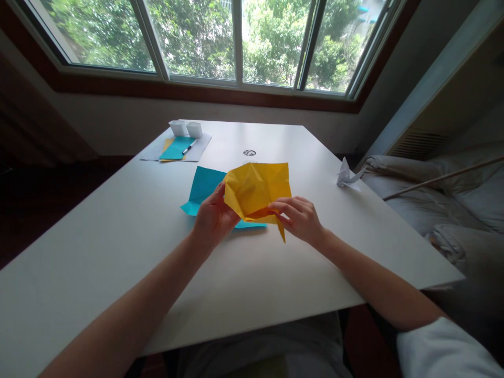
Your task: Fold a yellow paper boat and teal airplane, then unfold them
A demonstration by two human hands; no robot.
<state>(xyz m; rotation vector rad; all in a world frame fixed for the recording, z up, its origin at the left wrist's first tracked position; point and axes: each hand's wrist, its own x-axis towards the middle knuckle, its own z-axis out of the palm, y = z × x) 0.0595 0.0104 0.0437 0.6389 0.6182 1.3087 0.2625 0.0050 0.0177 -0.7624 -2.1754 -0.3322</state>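
Observation:
Both hands hold a creased sheet of yellow paper [258, 184] above the white table. My left hand [214, 215] grips its left edge, thumb on top and the other fingers hidden beneath. At the lower right edge, my right hand [299, 216] pinches the paper between thumb and fingers, where a fold opens and a pointed corner hangs down. Under the yellow sheet lies a creased blue paper [205, 184], with one corner bent up at the left. The yellow sheet and my left hand cover much of it.
The white table [244, 283] narrows toward the window. At its far left are white paper boxes [179, 128], flat blue paper [178, 148] and a pen [189, 147]. A folded white paper figure [346, 174] stands near the right edge. A dark round mark [249, 153] is farther back.

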